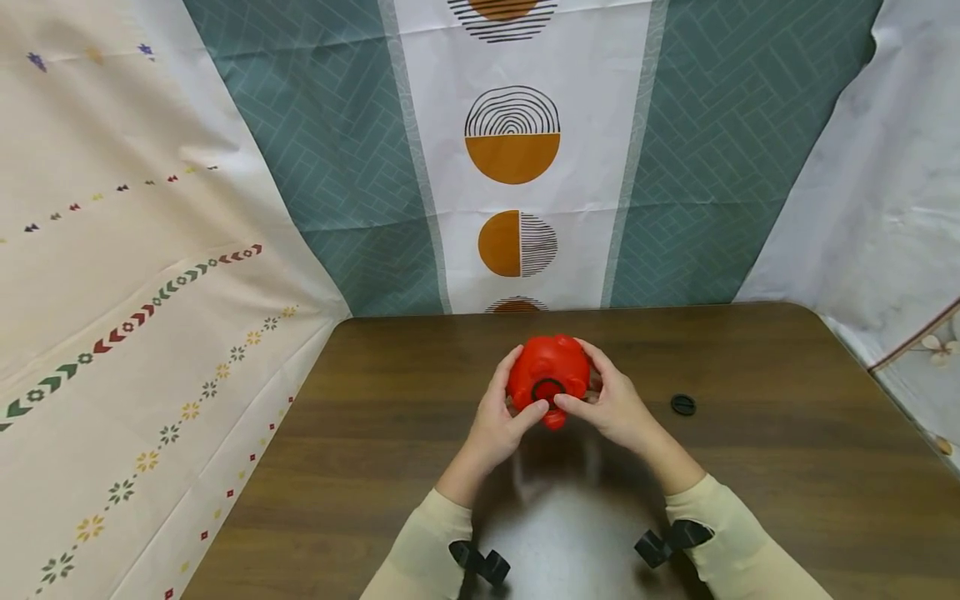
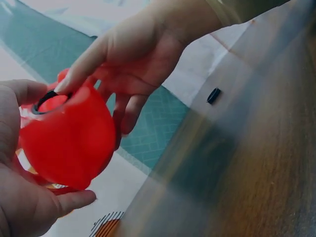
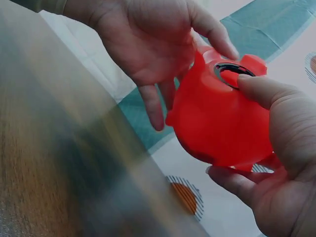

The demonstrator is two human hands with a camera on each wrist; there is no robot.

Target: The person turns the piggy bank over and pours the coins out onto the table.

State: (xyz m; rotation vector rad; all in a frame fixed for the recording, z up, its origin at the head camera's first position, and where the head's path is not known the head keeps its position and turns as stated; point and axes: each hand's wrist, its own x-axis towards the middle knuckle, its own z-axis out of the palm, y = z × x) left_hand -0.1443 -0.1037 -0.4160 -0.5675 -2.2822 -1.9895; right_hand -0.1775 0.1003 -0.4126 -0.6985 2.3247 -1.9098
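Near: cream sleeves are carrying blk wrist units. L hand & R hand are gripping red obj (hollow, stubby lugs) from opp. sides. Grip: both hands are curling round the body, thumbs resting at the blk-ringed opening. Obj is being held betw. hands, above counter, opening facing up twd wearer. Step (judged): person is prob. working at or checking the opening; next move, est., is calling for a steady one-handed hold so the other can be freed.

Mid: brown wood-grain counter is showing pale glare betw. forearms. Blk disc, cap-like, is lying on it R of R hand, apart from obj.

Far: cloths are hanging round: patterned cream cloth at L, teal/white cloth w/ ochre circles behind, whitish cloth at R.
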